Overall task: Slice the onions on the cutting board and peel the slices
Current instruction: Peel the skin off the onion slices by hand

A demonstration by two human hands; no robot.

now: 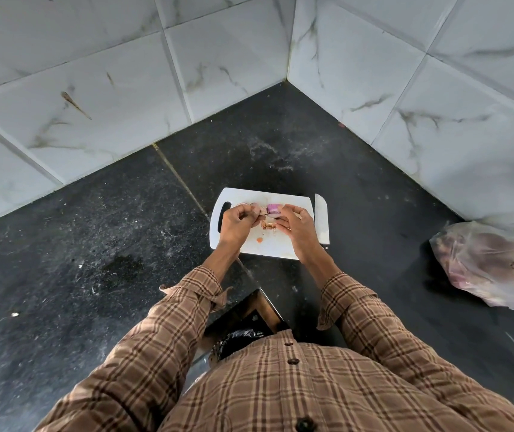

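A white cutting board (268, 244) lies on the black counter. Above its far half my right hand (296, 222) pinches a purple onion slice (273, 209). My left hand (237, 222) has its fingers curled and pinches a pale piece of onion skin (255, 209) next to the slice. Brown peel scraps (268, 226) lie on the board between my hands, and a small orange bit (259, 240) sits nearer to me. A knife (322, 219) rests flat along the board's right edge, its blade pointing away.
A clear plastic bag with onions (492, 266) lies on the counter at the right, by the tiled wall (405, 98). The counter's corner edge (258, 294) is just below the board, with a black bin bag (240, 338) beneath it.
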